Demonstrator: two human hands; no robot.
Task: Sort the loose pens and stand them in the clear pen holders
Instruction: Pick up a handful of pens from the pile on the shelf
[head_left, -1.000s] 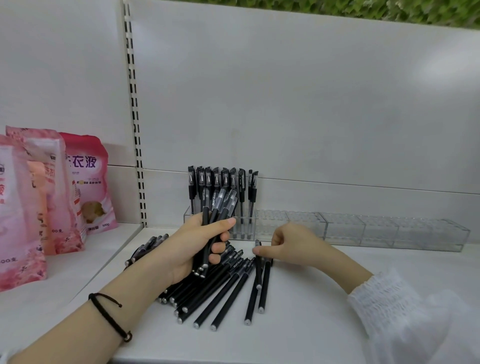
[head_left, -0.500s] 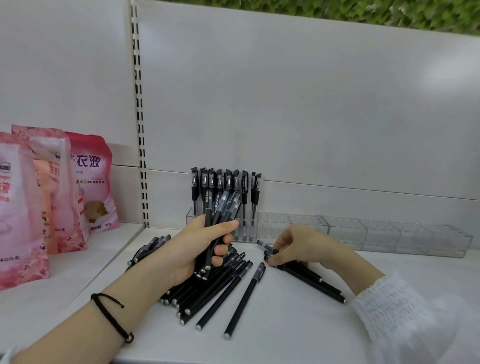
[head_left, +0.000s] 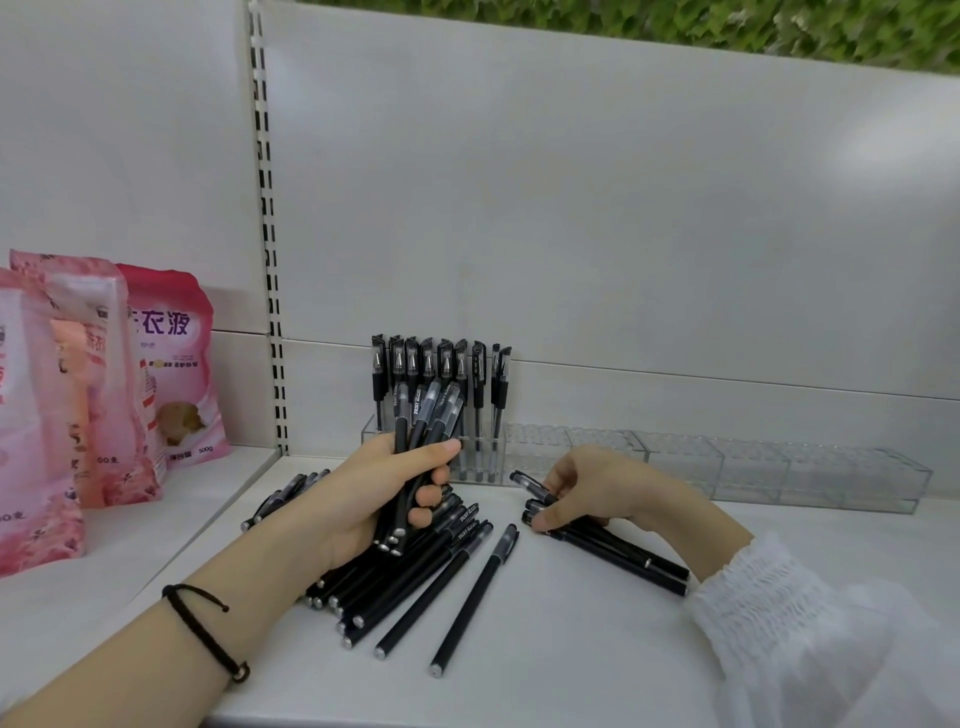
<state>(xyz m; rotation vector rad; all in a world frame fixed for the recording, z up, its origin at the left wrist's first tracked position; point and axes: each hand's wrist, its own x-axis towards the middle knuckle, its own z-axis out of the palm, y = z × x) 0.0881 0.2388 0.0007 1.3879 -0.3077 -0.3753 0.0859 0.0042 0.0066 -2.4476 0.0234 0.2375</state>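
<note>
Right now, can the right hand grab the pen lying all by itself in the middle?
Probably yes. The lone pen lies uncovered on the white shelf, with nothing between it and the right hand. That hand grips a few pens, though, so adding another may be fiddly.

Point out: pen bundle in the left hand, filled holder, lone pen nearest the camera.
Pen bundle (head_left: 417, 413), head view, upper barrels.
Filled holder (head_left: 485, 461), head view, front wall.
Lone pen (head_left: 474, 597), head view, mid-barrel.
</note>
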